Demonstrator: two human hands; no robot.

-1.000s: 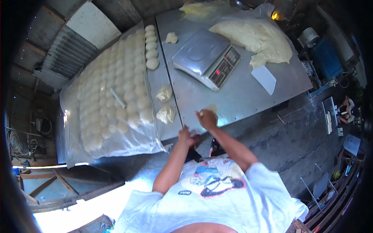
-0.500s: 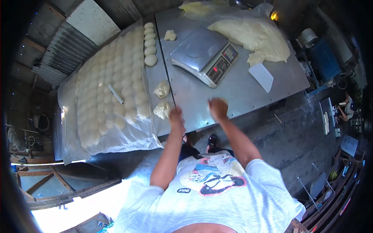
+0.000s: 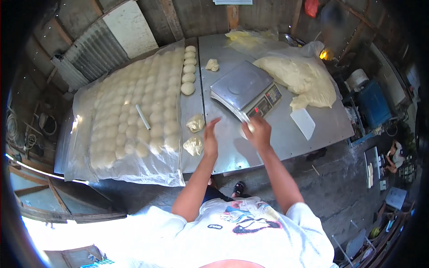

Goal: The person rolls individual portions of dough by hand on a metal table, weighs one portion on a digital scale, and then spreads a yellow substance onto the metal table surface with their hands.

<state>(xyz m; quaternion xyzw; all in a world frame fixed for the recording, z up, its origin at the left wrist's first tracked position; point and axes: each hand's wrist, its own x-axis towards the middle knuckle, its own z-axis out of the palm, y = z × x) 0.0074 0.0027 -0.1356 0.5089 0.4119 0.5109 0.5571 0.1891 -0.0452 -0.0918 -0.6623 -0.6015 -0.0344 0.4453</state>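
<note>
My right hand [image 3: 261, 134] is closed around a small pale dough ball [image 3: 247, 130], just in front of the near corner of a digital scale [image 3: 243, 85]. My left hand [image 3: 211, 137] is open and slightly blurred, fingers stretched up, beside two rough dough lumps [image 3: 195, 123]. A large mass of dough [image 3: 299, 80] spreads behind the scale on the right, and a white dough scraper [image 3: 304, 123] lies before it. One small dough lump [image 3: 212, 65] sits left of the scale. A row of smooth dough balls [image 3: 188, 77] stands along the seam of the metal table [image 3: 290, 143].
Many dough balls lie in rows under a clear plastic sheet [image 3: 147, 167] on the left, with a thin white tube [image 3: 143, 117] on top. A small flame-like glow [image 3: 326, 54] shows at the back right. Another person [image 3: 394, 156] is far off at right.
The view has tilted up. My right hand has moved toward the scale, and its dough ball now shows. My left hand has gone from closed to open.
</note>
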